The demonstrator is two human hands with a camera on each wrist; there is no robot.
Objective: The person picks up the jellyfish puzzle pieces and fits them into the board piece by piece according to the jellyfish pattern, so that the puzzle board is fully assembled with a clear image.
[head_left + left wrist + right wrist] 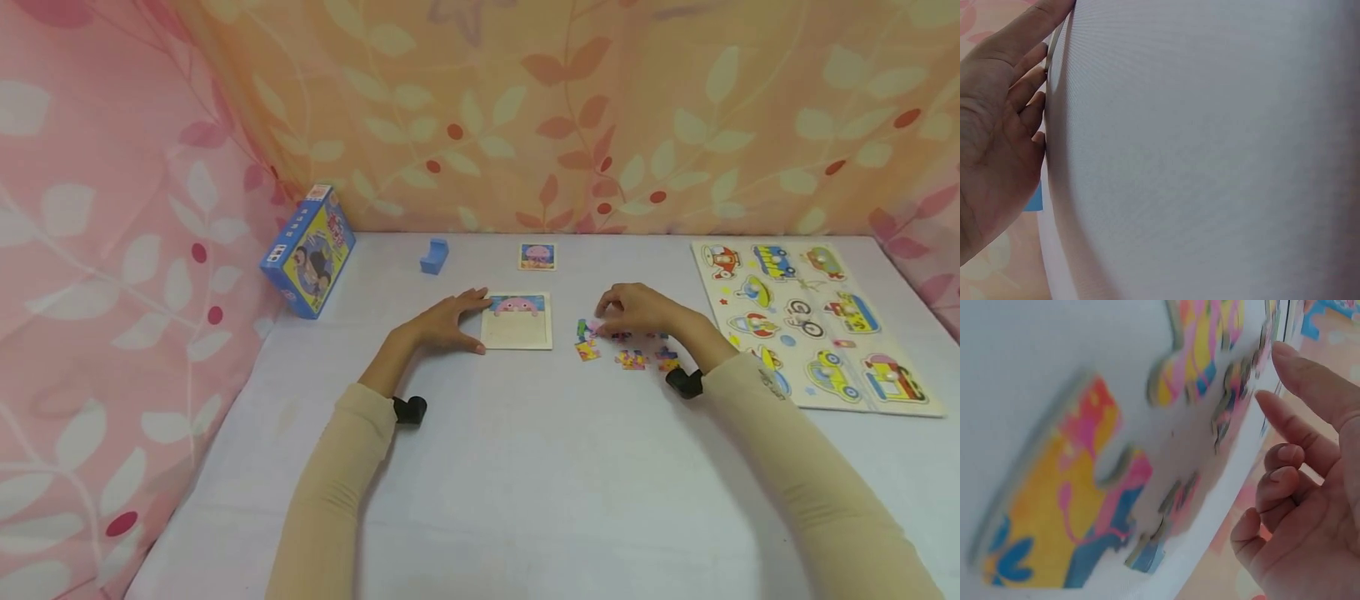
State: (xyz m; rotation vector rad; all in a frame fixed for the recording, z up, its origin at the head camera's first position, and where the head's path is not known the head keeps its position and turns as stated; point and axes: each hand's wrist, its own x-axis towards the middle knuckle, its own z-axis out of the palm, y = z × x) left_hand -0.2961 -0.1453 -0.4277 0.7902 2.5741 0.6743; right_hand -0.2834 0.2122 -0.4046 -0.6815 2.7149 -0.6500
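Note:
A square puzzle tray [517, 332] lies in the middle of the table, its top rows filled with a pink character on blue and its lower part bare. My left hand [446, 323] touches the tray's left edge, thumb at the lower corner and fingers at the upper one. Just right of the tray, my right hand [637, 310] hovers low over loose jigsaw pieces [632, 360]. In the right wrist view, thumb and index finger stand apart with nothing seen between them, beside colourful pieces [1047, 531]. The hand hides some pieces from the head view.
Behind the tray lie a small picture card [537, 257] and a blue block-like stand [434, 256]. A blue and yellow box [309, 254] stands at the back left. On the right is a large vehicle puzzle board [787, 342]. Patterned curtains border the table.

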